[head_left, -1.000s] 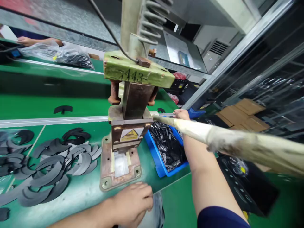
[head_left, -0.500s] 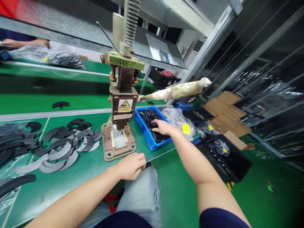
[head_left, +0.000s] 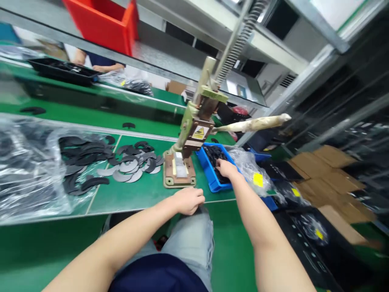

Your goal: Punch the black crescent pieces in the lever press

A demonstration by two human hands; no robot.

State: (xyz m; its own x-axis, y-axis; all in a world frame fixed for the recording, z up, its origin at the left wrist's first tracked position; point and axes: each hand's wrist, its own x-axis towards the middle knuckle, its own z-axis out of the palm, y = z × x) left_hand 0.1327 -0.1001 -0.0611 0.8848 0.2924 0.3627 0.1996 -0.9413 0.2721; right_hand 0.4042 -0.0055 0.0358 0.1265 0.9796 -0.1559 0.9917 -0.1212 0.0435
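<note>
My right hand [head_left: 226,168] reaches into a blue bin [head_left: 216,186] of thin black parts [head_left: 214,153]. Its fingertips are drawn together among the parts; whether one is between them is hidden. At the bench edge, above the knee, rests my left hand [head_left: 189,200] with its fingers curled in; what they hold, if anything, cannot be seen. Just behind it stands a hand press [head_left: 194,136] with a warning label and a long wrapped lever [head_left: 255,123]. A pale block [head_left: 181,167] sits on its base, under the ram.
Curved black and grey pieces [head_left: 133,164] lie left of the press, beside a clear plastic bag [head_left: 33,170]. Bagged parts [head_left: 251,166] adjoin the bin. A red bin [head_left: 105,26] sits on the shelf overhead. Across the bench are another person's hands [head_left: 100,68]. Cardboard [head_left: 331,174] lies at right.
The view has swung left and tilted, so the press and bin appear further right. My right hand stays in the bin, its fingers closer together. My left hand remains at the bench edge.
</note>
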